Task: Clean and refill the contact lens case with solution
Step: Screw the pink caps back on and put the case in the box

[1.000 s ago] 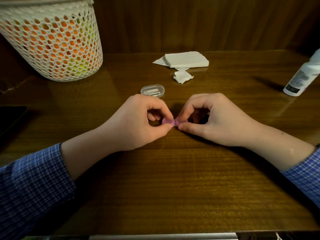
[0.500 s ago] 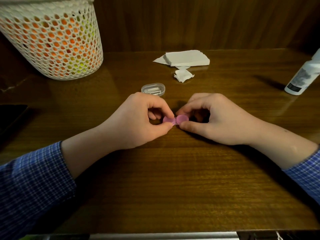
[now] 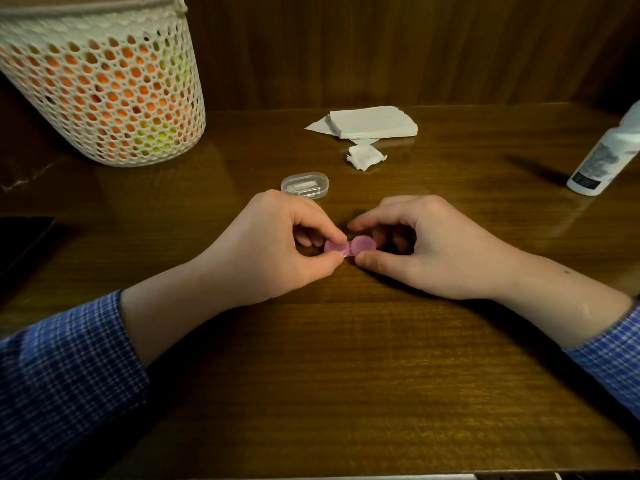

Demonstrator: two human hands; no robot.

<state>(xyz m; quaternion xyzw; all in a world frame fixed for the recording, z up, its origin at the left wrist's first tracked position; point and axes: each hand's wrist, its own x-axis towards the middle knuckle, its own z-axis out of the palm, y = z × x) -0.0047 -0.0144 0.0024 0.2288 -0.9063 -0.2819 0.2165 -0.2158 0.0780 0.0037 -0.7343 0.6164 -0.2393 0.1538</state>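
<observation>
A dark wood-grain tabletop (image 3: 346,358) backed by wooden panelling carries everything here, under dim warm light. The pink contact lens case (image 3: 350,247) sits low over the wood at the centre, caught between both hands: the left hand (image 3: 273,251) pinches its left cup between thumb and forefinger, and the right hand (image 3: 429,247) curls thumb and fingers round the right cup, so each grip is clamped on one end of the case. Whether the caps are loosened cannot be told from here. The likely trouble, as I judge it, is a twist on such a small, smooth piece slipping out of the pinch, so the case skids or tips and spills any old liquid onto the wood. A freed cap could also roll off. Just beyond the left grip lies a small clear plastic box (image 3: 304,185); farther out past both grips are a crumpled tissue (image 3: 365,157) and a stack of napkins (image 3: 372,122). The solution bottle (image 3: 604,157) stands well out to the right of the right grip, near enough the edge of view that a careless reach might knock it. A white mesh basket (image 3: 104,95) stands far beyond the left grip.
</observation>
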